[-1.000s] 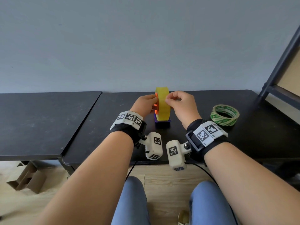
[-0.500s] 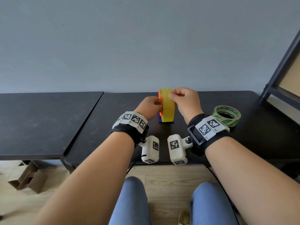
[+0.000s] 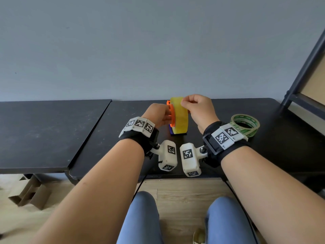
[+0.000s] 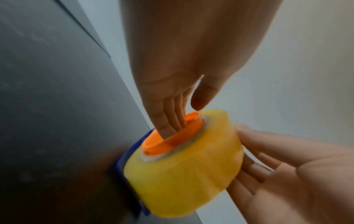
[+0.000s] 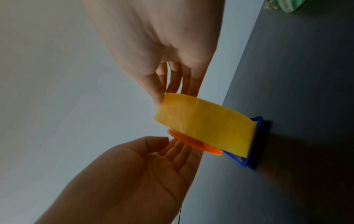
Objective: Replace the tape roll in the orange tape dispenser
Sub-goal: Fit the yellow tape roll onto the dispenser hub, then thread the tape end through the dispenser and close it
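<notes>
- My left hand (image 3: 158, 115) reaches in from the left of the yellow tape roll (image 3: 180, 117); its straight fingers (image 4: 168, 119) sit inside the orange hub (image 4: 172, 134) at the roll's centre, thumb lying just above the hub's rim.
- My right hand (image 3: 197, 110) comes in from the right — thumb and forefinger pinch the roll's top edge, the other fingers spread along its far face.
- The roll stands on edge on the orange tape dispenser (image 3: 171, 114), of which I see the hub and its flange on the left side.
- Under them a blue base (image 5: 249, 154) rests on the black desk (image 3: 123, 124), roughly mid-desk and towards the back wall.
- Both forearms stretch forward and converge on the roll, wrists held above the desk — each carries a black strap with marker tags.
- A green tape roll (image 3: 245, 125) lies flat on the desk just right of my right wrist, apart from the dispenser.
- A second black desk (image 3: 44, 131) butts up on the left.
</notes>
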### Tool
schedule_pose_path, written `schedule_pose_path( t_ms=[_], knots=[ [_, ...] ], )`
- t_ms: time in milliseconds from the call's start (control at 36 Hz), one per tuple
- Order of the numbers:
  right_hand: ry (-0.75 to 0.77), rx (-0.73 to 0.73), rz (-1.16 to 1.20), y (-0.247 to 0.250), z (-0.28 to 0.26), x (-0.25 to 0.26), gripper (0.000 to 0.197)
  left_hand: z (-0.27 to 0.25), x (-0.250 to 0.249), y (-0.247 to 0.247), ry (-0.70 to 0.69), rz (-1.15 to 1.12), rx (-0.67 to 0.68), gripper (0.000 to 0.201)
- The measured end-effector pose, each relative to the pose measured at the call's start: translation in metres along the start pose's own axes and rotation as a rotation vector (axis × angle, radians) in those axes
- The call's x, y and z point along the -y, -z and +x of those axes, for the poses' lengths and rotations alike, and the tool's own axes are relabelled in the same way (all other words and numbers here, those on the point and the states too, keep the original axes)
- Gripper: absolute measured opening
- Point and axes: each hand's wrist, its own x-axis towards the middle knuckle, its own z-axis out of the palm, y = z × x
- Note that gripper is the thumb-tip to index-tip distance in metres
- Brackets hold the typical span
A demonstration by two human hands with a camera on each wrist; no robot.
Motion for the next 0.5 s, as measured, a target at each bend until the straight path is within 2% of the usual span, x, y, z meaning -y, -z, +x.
schedule_pose_path(
  t_ms=[222,333,444,500],
  knots=[
    [0.017,0.01,0.016,0.006,-0.006,-0.001,0.005,0.011,-0.002,-0.006,0.073,-0.129,0.009,0.024],
    [0.025,0.002,0.021,0.006,-0.006,-0.003,0.005,0.013,-0.001,-0.006,0.083,-0.184,0.043,0.019],
    [0.019,-0.021,0.016,0.006,-0.005,-0.003,0.007,0.01,0.002,-0.004,0.018,-0.152,0.085,0.014],
    [0.015,-0.03,0.013,0.007,-0.003,-0.003,0.008,0.007,0.004,-0.002,-0.042,-0.044,0.103,0.023]
  ],
)
